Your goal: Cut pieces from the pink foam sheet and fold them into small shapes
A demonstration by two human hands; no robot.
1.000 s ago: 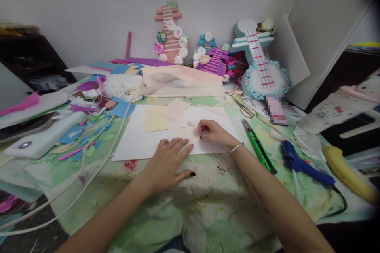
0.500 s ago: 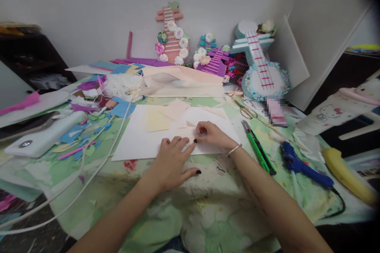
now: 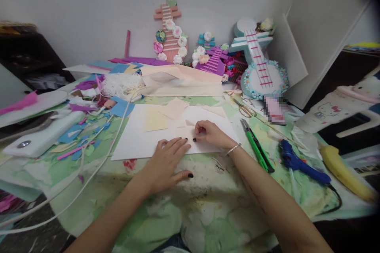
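Note:
A white sheet of board or paper (image 3: 133, 138) lies on the table in front of me. My left hand (image 3: 168, 160) rests at its front edge, fingers stretched out and thumb apart, holding nothing. Just right of it, my right hand (image 3: 208, 132) is over the sheet with fingers curled in a pinch; whatever is between the fingertips is hidden or too small to make out. Small pale peach paper scraps (image 3: 189, 123) lie beside those fingertips. Farther back on the sheet are a pale yellow paper square (image 3: 156, 118) and a peach paper piece (image 3: 177, 107).
On the right are a green utility knife (image 3: 257, 146), scissors (image 3: 245, 107), a blue glue gun (image 3: 304, 164) and a banana (image 3: 346, 174). Paper scraps, white shredded strands (image 3: 120, 85) and a white cable (image 3: 111, 146) lie left. Decorated paper instruments (image 3: 263, 63) stand behind.
My left hand has slid a little left, away from my right hand, with its fingers still stretched. The right hand keeps its pinch in nearly the same place.

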